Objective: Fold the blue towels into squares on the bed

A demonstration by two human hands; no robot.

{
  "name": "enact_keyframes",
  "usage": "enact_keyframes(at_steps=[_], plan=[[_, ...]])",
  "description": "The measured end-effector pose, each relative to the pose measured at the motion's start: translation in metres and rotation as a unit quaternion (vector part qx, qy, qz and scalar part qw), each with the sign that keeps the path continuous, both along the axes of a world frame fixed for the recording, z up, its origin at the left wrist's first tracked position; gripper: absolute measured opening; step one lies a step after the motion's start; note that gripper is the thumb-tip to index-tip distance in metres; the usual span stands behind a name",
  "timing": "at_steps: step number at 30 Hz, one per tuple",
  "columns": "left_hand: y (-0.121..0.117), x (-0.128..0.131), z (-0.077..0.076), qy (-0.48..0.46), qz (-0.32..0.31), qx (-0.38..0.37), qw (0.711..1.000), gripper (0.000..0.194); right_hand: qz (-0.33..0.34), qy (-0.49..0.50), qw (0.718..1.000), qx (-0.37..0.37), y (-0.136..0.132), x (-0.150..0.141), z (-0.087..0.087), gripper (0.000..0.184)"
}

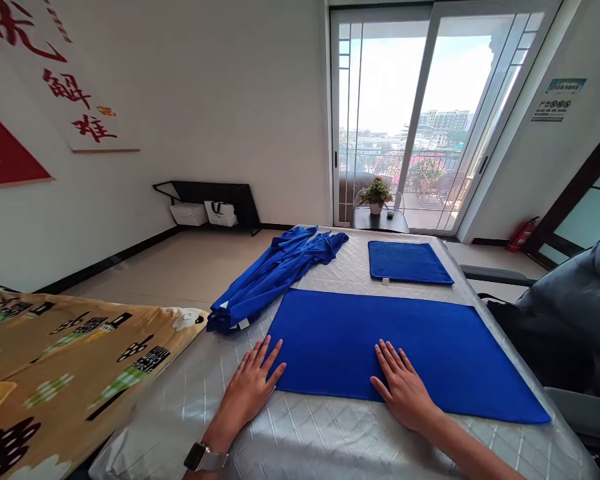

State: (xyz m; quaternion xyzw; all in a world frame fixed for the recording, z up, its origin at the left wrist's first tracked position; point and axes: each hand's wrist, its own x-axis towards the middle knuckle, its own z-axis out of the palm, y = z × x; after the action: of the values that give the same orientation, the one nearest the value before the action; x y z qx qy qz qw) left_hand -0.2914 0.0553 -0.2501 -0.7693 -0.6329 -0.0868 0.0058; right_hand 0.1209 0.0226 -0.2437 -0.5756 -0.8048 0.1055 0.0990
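Observation:
A large blue cloth (360, 333) lies spread flat across the quilted mattress (290, 433). My left hand (253, 380), with a watch on its wrist, rests flat at the cloth's near left corner, fingers apart. On the near edge lies my right hand (403, 387), palm down with the fingers stretched out on the fabric. Neither hand grips anything. Beyond the cloth is a smaller folded blue piece (407, 262) with a white tag. A rumpled blue garment or cloth (280, 273) stretches along the mattress's left edge.
To the left is a surface covered by a tan patterned blanket (105, 360). A grey padded item (575, 307) stands at the right. By the glass door, a small table (380, 220) carries a potted plant (375, 195). A black rack (215, 200) stands against the wall.

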Motion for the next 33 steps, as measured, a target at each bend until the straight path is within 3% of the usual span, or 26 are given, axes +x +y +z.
enact_keyframes(at_steps=[4,11,15,18,21,24,27,30,33], plan=[[0.000,0.002,0.002,0.002,0.008,-0.008,1.000,0.064,-0.050,-0.008,0.999,0.010,-0.009,0.038,-0.015,0.074],[0.003,-0.001,0.000,0.011,0.009,-0.022,1.000,0.064,-0.241,-0.082,0.965,0.059,-0.038,0.184,-0.055,0.086],[-0.007,-0.016,-0.011,0.030,0.054,-0.003,0.998,0.067,-0.258,-0.085,0.962,0.030,-0.058,0.246,-0.067,0.084],[-0.018,-0.001,-0.008,0.019,0.087,0.035,0.995,0.068,-0.242,-0.075,0.967,-0.015,-0.054,0.272,-0.058,0.071],[-0.028,0.064,0.012,-0.036,0.020,0.040,0.998,0.057,-0.244,-0.064,0.967,-0.035,-0.022,0.288,-0.031,0.059],[-0.041,0.165,0.039,-0.116,-0.145,0.014,0.982,0.039,-0.262,-0.070,0.962,-0.010,0.029,0.297,0.004,0.052],[-0.050,0.266,0.056,-0.142,-0.338,-0.036,0.930,0.023,-0.295,-0.063,0.953,0.016,0.081,0.300,0.029,0.046],[-0.049,0.347,0.060,-0.109,-0.468,-0.081,0.873,0.025,-0.319,-0.035,0.947,0.012,0.117,0.301,0.035,0.043],[-0.041,0.414,0.053,-0.099,-0.492,-0.107,0.858,0.028,-0.320,-0.019,0.947,0.008,0.133,0.304,0.028,0.038]])
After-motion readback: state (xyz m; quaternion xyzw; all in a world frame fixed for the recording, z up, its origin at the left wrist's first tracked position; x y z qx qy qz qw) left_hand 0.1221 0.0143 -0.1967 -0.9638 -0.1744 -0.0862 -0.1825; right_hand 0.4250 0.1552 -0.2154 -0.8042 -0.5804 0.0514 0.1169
